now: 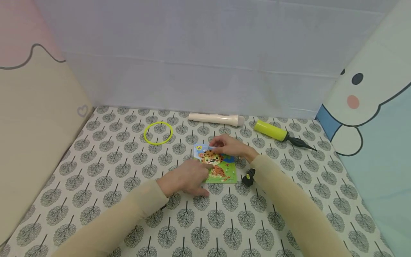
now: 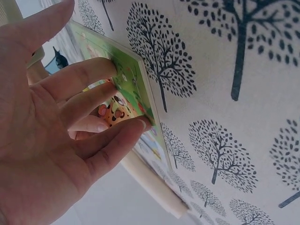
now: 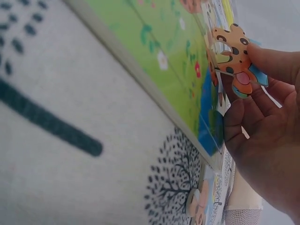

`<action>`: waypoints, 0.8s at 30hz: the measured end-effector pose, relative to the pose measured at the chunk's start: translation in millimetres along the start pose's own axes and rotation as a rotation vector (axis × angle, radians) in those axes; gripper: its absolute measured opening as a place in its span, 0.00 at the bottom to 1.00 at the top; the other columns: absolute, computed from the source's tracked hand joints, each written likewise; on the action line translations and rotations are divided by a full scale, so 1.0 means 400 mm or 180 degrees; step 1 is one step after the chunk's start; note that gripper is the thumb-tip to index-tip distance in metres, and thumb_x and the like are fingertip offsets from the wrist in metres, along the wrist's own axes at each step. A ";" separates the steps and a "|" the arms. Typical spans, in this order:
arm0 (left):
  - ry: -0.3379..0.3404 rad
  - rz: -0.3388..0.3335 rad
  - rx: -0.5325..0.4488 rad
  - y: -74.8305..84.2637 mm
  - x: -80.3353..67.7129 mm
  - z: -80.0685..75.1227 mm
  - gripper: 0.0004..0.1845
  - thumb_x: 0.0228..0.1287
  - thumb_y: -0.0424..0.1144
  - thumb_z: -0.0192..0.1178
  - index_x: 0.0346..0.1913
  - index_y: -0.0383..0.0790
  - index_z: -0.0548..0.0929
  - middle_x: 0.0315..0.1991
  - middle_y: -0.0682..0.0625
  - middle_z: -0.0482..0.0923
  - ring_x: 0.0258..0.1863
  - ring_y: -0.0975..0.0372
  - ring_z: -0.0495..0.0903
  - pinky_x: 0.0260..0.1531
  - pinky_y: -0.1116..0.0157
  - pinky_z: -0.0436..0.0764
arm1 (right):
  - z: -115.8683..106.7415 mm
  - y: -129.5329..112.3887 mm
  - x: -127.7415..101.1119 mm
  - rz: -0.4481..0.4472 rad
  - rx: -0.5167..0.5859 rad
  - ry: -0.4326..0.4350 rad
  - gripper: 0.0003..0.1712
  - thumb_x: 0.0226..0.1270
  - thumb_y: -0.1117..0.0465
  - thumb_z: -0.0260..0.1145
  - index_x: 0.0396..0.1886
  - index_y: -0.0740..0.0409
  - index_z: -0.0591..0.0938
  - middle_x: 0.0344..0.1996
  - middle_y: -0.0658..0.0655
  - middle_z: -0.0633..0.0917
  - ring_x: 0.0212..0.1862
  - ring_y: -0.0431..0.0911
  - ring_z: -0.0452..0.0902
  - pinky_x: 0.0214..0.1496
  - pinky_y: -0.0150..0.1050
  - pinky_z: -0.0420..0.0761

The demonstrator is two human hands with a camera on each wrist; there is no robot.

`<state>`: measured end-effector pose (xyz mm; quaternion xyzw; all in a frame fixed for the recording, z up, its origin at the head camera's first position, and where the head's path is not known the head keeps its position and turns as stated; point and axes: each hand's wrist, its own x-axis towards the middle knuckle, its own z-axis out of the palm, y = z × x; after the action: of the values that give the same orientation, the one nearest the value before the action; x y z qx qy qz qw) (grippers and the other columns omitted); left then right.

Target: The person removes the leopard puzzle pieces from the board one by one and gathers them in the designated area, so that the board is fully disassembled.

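Leopard puzzle board (image 1: 221, 169) mid-cloth, left hand (image 1: 189, 176) pressing flat-fingered, right hand (image 1: 229, 146) pinching a spotted piece (image 3: 233, 54) (loose pinch could drop or misseat it).

Leopard puzzle board (image 1: 221, 170) flat on tree-print cloth, spotted piece (image 3: 233, 51) lifted at its top edge.

Tree-print bench (image 1: 96, 200). Lying on it: puzzle board (image 1: 221, 171) at centre, yellow ring (image 1: 158, 133) upper left, cream tube (image 1: 216, 119) and yellow pump (image 1: 276, 132) along far edge, small black item (image 1: 248, 177) beside board.
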<state>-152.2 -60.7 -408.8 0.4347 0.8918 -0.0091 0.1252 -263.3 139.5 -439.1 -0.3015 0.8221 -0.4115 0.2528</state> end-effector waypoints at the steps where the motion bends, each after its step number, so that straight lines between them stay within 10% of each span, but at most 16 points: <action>1: 0.0001 0.0000 -0.0005 0.000 0.003 -0.002 0.27 0.50 0.68 0.63 0.11 0.53 0.72 0.61 0.51 0.73 0.33 0.58 0.77 0.33 0.63 0.77 | 0.000 0.003 0.000 -0.0021 -0.0006 0.0000 0.11 0.65 0.64 0.63 0.46 0.59 0.82 0.42 0.52 0.82 0.44 0.48 0.74 0.50 0.45 0.73; 24: -0.0174 -0.0253 0.0081 0.027 0.026 -0.017 0.29 0.41 0.72 0.65 0.21 0.47 0.80 0.62 0.48 0.73 0.30 0.60 0.76 0.31 0.62 0.79 | -0.001 -0.073 -0.035 0.0108 0.0465 0.0477 0.15 0.65 0.68 0.64 0.50 0.72 0.80 0.42 0.65 0.83 0.41 0.58 0.79 0.46 0.50 0.80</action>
<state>-151.4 -45.1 -403.6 0.4001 0.9044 -0.0373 0.1436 -245.7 135.5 -412.3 -0.2367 0.8115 -0.4874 0.2189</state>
